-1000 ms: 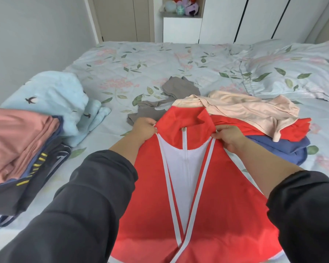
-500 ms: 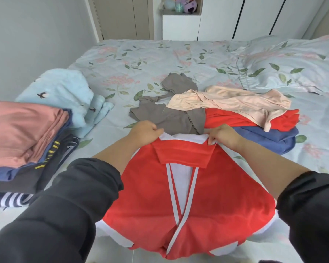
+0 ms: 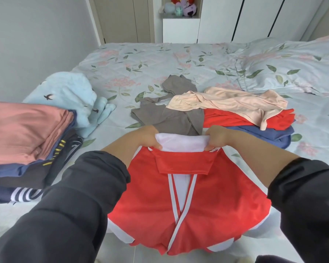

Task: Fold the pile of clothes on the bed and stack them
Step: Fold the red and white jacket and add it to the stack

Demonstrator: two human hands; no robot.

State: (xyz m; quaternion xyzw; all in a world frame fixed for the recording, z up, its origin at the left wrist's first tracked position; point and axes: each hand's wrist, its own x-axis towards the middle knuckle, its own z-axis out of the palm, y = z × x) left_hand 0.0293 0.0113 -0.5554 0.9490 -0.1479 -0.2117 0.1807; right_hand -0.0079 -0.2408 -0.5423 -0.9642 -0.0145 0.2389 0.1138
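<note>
The red jacket (image 3: 188,196) lies closest, on the near edge of the bed (image 3: 141,59), with its white stripes going down the middle. The left hand (image 3: 146,138) and the right hand (image 3: 217,137) each hold its top edge, with fingers curled tight around the white inside cloth. I think this jacket is being folded right now. Next, the top should come down flat and even, so the corners meet.

On the left sits a stack of folded clothes (image 3: 27,133), with a pink one on top. A fluffy light blue top (image 3: 70,95) lies just behind it. Past the hands is the pile still to fold: a grey top (image 3: 171,118), a peach cloth (image 3: 226,103), something red and something blue. A dark piece in the stack has yellow marks, but I cannot read any words.
</note>
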